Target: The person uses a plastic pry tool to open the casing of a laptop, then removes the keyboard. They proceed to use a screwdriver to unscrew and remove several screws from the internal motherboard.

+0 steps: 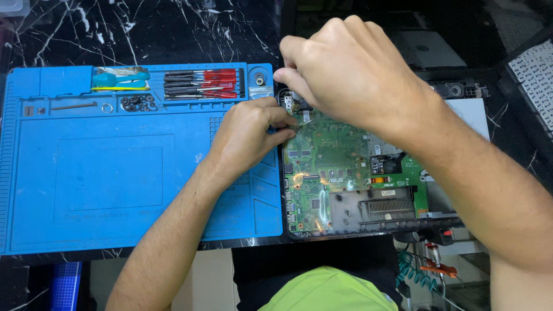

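The left hand (249,129) pinches something small at the top-left corner of the green laptop circuit board (328,173); what it grips is hidden. The right hand (345,69) closes, fingers curled, over the same corner. The board sits in the open black laptop base (374,227), beside the blue silicone work mat (115,190). A slip here could, I judge, tear a connector or scratch the board.

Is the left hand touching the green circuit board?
Touching. The head view shows the left hand with its fingertips pressed at the upper left edge of the green circuit board, no gap visible.
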